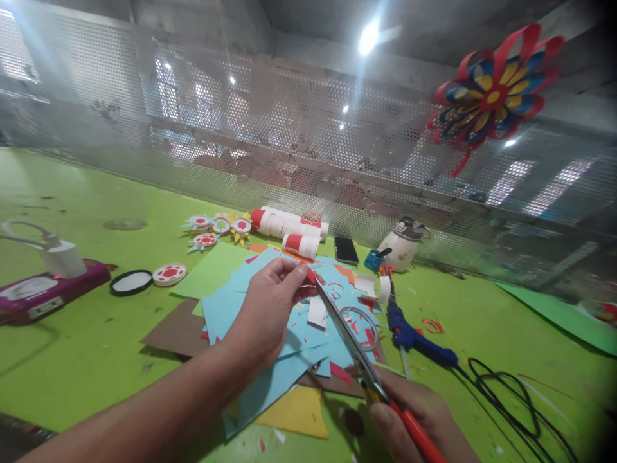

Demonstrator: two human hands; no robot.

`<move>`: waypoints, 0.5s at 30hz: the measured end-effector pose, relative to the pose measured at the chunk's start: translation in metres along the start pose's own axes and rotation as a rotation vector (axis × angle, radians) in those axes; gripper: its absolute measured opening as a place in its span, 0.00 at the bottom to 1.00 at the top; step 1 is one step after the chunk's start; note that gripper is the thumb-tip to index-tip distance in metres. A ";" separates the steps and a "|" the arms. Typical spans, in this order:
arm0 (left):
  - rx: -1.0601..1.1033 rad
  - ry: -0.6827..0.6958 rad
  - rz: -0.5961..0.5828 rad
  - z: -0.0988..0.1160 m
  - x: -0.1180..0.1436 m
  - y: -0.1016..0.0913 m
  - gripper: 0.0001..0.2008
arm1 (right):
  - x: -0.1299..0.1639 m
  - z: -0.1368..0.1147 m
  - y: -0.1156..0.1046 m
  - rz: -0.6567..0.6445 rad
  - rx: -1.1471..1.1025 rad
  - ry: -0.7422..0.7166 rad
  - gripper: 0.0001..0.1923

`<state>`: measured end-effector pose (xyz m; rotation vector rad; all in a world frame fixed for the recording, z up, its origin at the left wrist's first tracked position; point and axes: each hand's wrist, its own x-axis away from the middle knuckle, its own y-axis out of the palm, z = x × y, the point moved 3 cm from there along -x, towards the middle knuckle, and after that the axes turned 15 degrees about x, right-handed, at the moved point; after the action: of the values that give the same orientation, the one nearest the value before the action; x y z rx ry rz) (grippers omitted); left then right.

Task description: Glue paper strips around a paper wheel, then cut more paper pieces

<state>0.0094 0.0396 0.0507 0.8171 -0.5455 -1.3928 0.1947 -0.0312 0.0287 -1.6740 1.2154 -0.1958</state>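
Observation:
My left hand (270, 305) pinches a small red piece of paper (311, 274) between thumb and fingers above the pile. In my right hand (414, 405) are scissors (354, 347) with red handles, their long blades pointing up and left. The blade tips reach the red paper beside my left thumb; whether they touch it I cannot tell. Beneath both hands lie light blue paper sheets (260, 399) scattered with red and white scraps. A white paper piece (317, 313) and a clear ring (361, 326) rest there, close to the blades.
A blue glue gun (419, 344) with a black cord (506, 399) lies at right. Further back stand a phone (346, 251), a white jug (401, 244) and stacked paper cups (289, 222). Decorated discs (169, 274) and a purple power strip (58, 292) are at left. A mesh partition (289, 128) bounds the table.

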 end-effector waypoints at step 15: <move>-0.059 -0.019 -0.059 0.006 -0.005 -0.002 0.08 | 0.000 -0.001 0.000 -0.060 -0.098 0.069 0.22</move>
<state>0.0023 0.0438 0.0534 0.7782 -0.4962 -1.4658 0.1941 -0.0313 0.0287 -1.8027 1.2437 -0.2356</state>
